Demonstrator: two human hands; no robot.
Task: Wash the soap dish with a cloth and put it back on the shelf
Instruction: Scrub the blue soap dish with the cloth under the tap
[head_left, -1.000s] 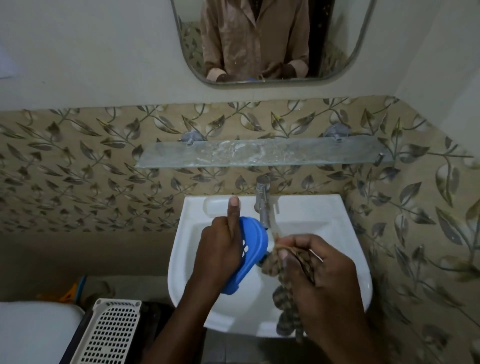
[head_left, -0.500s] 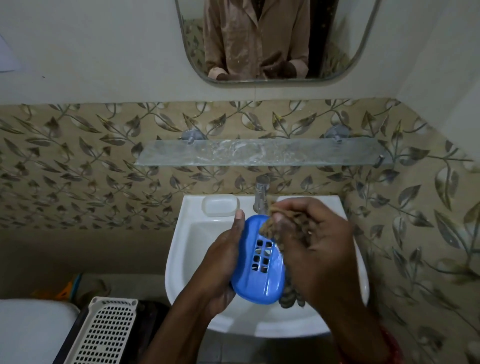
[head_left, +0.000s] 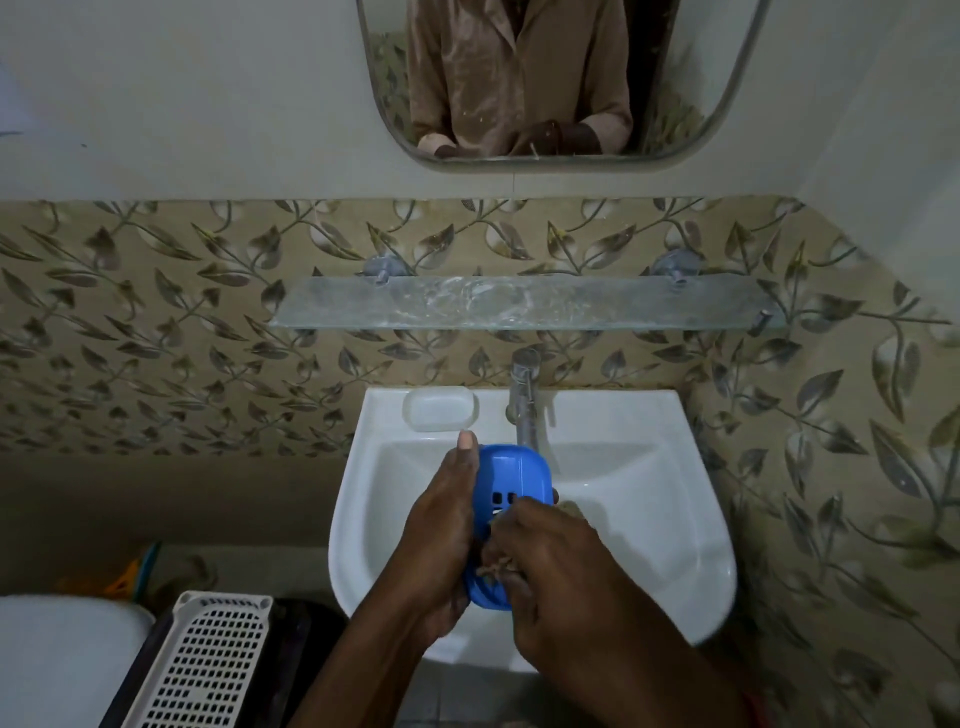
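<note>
The left hand (head_left: 441, 535) clamps its grip on the soap dish (head_left: 506, 519) over the sink (head_left: 649, 519), at 6 o'clock from the tap (head_left: 524, 410). The right hand (head_left: 561, 566) pinches the cloth (head_left: 496, 566) against it. The dish looks light, stiff and likely slippery when wet; holding it by the long edges seems safest.

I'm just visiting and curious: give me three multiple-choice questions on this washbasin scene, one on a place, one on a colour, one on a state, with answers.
1. Where is the soap dish?
A. on the shelf
B. held over the basin
C. on the floor

2. What colour is it?
A. blue
B. red
C. green

3. What is the right hand doing?
A. hanging idle
B. turning the tap
C. pressing a cloth to the dish

Answers:
1 B: the left hand grips it above the basin, and the shelf holds no dish.
2 A: its plastic is plainly blue.
3 C: the cloth shows between its fingers and the dish.
</note>
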